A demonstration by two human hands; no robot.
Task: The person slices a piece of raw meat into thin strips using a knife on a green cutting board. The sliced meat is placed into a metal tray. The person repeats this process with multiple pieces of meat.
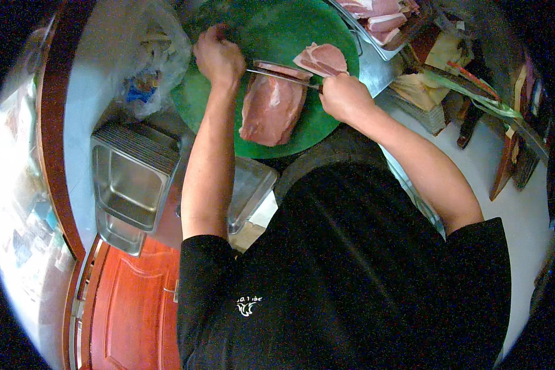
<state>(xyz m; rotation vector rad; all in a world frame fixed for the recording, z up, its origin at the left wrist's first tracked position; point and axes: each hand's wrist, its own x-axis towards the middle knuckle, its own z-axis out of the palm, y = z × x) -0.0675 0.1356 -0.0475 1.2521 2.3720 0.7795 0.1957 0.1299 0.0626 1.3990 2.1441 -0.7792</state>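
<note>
A block of raw meat, probably pork, rests on a round green cutting board. The knife blade crosses the meat's far end, and a thin strip of meat shows just beyond it. My right hand grips the knife's handle end. Close above that hand, a cut slice of meat lies on the board. My left hand is curled at the blade's other end; its fingers are blurred and partly hidden, so whether it holds the knife is unclear.
A metal tray of cut meat stands at upper right. Stacked steel pans and a clear plastic bag are on the left. Another pan sits below the board. Several cleaver-like tools and a box lie at right.
</note>
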